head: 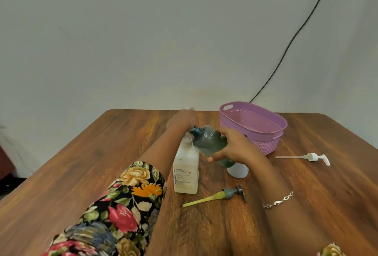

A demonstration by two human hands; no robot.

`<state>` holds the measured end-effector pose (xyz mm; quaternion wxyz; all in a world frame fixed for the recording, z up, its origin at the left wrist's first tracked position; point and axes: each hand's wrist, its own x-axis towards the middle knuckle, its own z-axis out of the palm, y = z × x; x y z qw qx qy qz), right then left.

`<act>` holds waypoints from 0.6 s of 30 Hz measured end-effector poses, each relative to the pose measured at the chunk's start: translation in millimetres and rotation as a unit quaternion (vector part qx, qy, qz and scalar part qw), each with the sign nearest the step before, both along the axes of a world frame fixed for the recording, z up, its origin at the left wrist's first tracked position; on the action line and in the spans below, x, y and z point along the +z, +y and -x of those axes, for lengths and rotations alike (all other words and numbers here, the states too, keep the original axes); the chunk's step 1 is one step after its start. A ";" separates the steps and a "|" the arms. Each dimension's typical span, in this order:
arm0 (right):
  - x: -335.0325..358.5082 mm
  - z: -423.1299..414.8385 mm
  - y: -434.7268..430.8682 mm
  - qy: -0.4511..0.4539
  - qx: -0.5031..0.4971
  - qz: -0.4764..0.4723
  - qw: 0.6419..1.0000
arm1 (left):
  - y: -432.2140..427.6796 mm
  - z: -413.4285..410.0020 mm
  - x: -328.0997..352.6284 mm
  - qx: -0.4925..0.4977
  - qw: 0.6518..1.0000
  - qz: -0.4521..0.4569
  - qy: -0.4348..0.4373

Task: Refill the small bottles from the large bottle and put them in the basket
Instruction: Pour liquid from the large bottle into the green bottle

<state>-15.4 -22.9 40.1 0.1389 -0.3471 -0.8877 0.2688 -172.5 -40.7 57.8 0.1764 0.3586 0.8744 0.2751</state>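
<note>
Gripping the small grey-blue see-through plastic bottle (208,141) around its body, our right hand (235,149) held it tilted above the table, with its open threaded neck pointing up and to the left. The neck was just beside the top of the large white rectangular plastic bottle (186,171) with a printed label, which stood upright on the brown wooden table (102,153). Our left hand (182,118) reached beyond this large bottle. It was blurred, so we could not tell how its fingers lay. A small white plastic bottle (238,170) stood partly hidden under the right hand. The purple oval plastic basket (268,145) stood behind, to the right. A grey pump head with a yellow tube (221,195) lay nearer to us, and a white pump head (311,157) lay further right.
</note>
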 end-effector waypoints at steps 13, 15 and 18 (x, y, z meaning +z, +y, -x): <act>3.0 -0.3 -3.1 0.016 -0.008 0.010 1.000 | -7.9 -7.1 15.9 0.001 0.999 -0.016 -0.038; -1.3 1.2 -4.4 0.014 -0.012 0.010 1.000 | -8.7 -4.4 11.1 0.008 0.998 -0.004 -0.062; -7.5 4.4 -6.4 0.009 -0.018 0.024 1.000 | -6.4 0.5 2.9 0.031 0.997 0.009 -0.076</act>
